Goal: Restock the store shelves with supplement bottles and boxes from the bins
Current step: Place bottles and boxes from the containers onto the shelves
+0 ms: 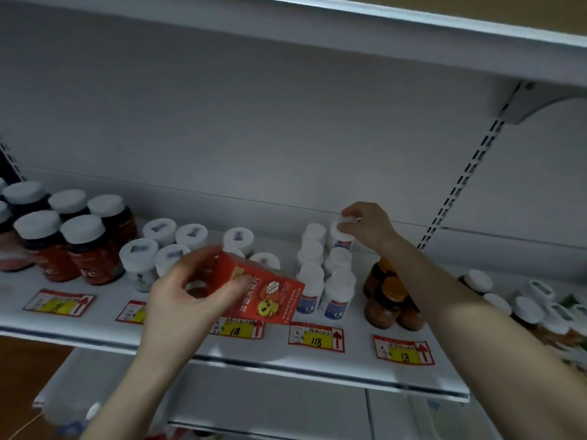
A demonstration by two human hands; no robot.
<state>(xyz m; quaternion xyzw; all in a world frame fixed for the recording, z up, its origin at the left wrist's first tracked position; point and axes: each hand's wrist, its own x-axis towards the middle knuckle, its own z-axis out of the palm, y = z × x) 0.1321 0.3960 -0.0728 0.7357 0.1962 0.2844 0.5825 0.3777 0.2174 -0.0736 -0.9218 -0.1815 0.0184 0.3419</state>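
Holding box [270, 300] in left grip [187, 296], tilted, just over shelf [95, 328] front. Pinching cap of bottle [342, 241] with right grip [368, 227], back of white-capped row. Stocking step, mid-placement. Next, probably: seat bottle upright, release, then slot box in a free gap.

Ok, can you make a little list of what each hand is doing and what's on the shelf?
left hand: holds a red box, tilted, in front of the shelf
right hand: grips the cap of a white bottle at the back of its row
also there: dark bottles, amber jars, price tags
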